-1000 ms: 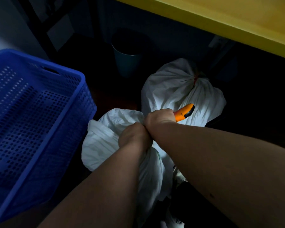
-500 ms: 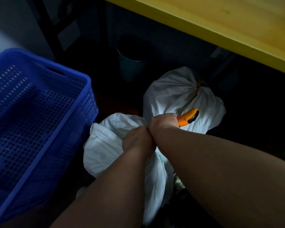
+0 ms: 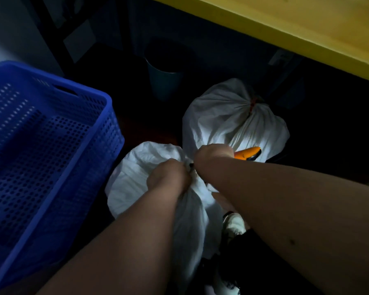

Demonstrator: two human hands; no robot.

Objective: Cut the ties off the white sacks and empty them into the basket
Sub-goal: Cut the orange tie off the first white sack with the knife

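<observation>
near sack (image 3: 136, 179) lying just beside basket (image 3: 107, 133); left grip (image 3: 168, 179) clenching its neck, right grip (image 3: 213, 158) clutching orange cutter (image 3: 247, 153).

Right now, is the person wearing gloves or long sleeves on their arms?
No. The left hand and right hand are bare, with no gloves. Both forearms are bare too, with no sleeves, watch or bracelet showing. The right forearm has a small dark spot.
</observation>
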